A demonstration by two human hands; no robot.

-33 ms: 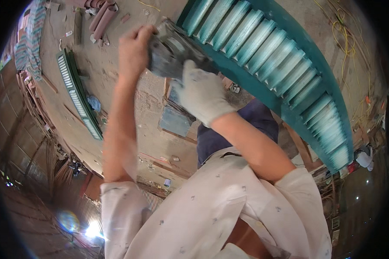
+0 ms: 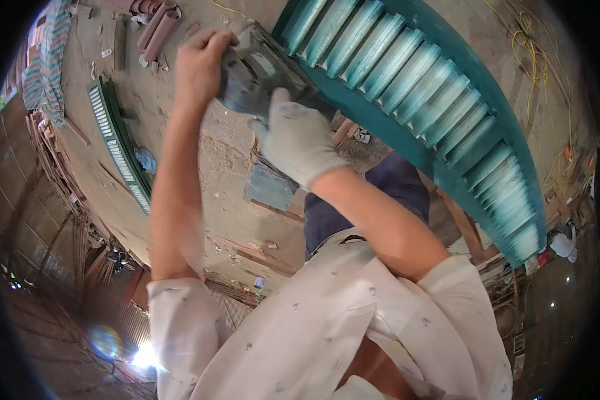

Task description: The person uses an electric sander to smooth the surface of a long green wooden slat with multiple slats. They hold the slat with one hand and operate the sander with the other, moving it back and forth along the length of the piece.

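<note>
A dark power tool that looks like a belt sander [image 2: 263, 70] is between my two hands, by the left edge of a large curved green louvred shutter [image 2: 393, 127]. The shutter's slats show pale, worn streaks through the paint. My bare left hand [image 2: 202, 67] is closed on the sander's far-left end. My right hand [image 2: 299, 137], in a pale work glove, grips its near side, with one finger lying along the body. The sander's underside is hidden, so I cannot tell how much of it touches the shutter.
Another narrow green louvred shutter [image 2: 119, 143] lies on the dusty floor to the left, beside a blue cloth [image 2: 145, 160]. Rolled brownish sheets [image 2: 159, 30] lie at the far left. A grey board [image 2: 271, 188] is near my legs. Tangled yellow cord [image 2: 528, 57] lies at the right.
Both hands and the sander have shifted slightly left and a little away from me. The green shutter has stayed in place.
</note>
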